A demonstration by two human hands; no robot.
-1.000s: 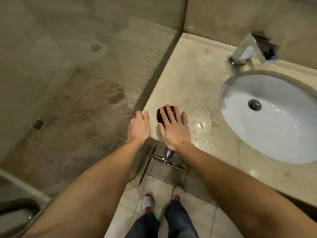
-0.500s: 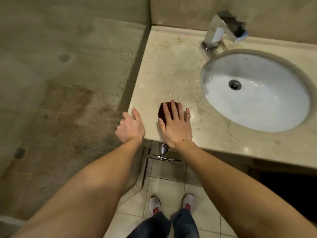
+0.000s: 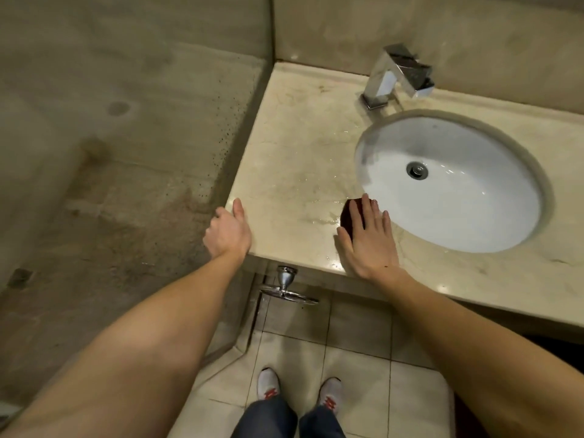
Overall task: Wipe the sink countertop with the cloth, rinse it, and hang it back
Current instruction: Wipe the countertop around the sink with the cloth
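While our right hand [image 3: 368, 240] lies flat, fingers spread, pressing the dark red cloth [image 3: 350, 214] onto the countertop [image 3: 294, 159] just beside the sink [image 3: 458, 197] rim, our left hand [image 3: 228, 231] grips the countertop's left corner, fingers curled over its edge. Wet streaks near the cloth.

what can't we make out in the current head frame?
- Cloth: mostly under the right hand; only its dark red far edge shows, so its size and folding are unknown.
- Countertop: right end cut off by the frame edge.
- Left hand: fingers curl over the counter's left edge, out of sight.
- Hanging spot for the cloth: not in view.
- Faucet: no stream visible; handle position unclear.
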